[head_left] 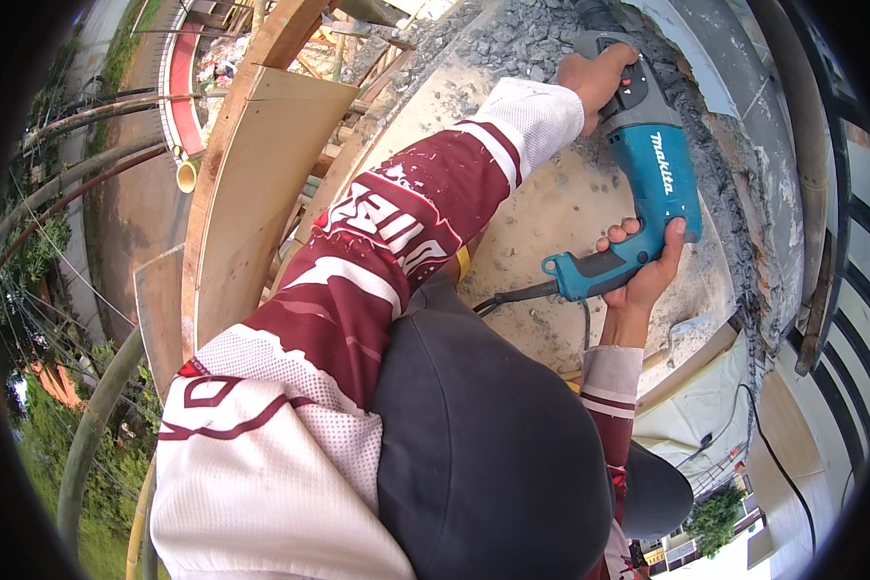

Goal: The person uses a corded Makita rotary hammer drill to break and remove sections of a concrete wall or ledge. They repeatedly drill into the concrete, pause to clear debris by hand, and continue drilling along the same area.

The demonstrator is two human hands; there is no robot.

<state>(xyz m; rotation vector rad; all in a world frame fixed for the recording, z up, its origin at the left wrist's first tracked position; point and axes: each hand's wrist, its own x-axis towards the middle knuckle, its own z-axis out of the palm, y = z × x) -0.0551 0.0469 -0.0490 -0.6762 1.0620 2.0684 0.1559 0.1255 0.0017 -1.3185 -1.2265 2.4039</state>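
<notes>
Gripping teal power drill (655, 174), both hands (597, 85) (651, 282) curled around it

- Single view, from my head: left fisheye of a side-by-side pair, aimed down over my front.
- Upright, unmirrored; straight edges bow toward a round dark rim.
- Closest to lens: my left sleeve (358, 290) and dark trouser leg (483, 435), large across lower middle.
- Farther off, upper right: left fingers (621, 56), right fingers (617, 233).
- Wide sweep: greenery (63, 474) well below at left, pole (808, 145) toward right edge.
</notes>
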